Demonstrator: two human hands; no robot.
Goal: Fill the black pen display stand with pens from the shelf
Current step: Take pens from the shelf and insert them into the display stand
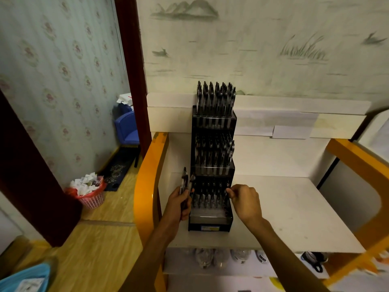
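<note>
A tall black pen display stand (210, 225) with three stepped tiers rests on a white shelf (294, 218). Black pens pack the top tier (215, 98) and middle tier (214, 152); the bottom tier holds a row of pens (207, 200) at the back, with its front part bare. My left hand (181, 202), just left of the stand, grips a small bundle of pens (185, 180) pointing upward. My right hand (244, 200) pinches the top of one pen (227, 191) at the right end of the bottom tier.
The shelf has orange side rails (147, 186) and a white back panel. A lower shelf holds packaged goods (223, 258). On the floor at left stand a pink waste basket (92, 197) full of paper and a blue chair (127, 127) beyond a dark door frame.
</note>
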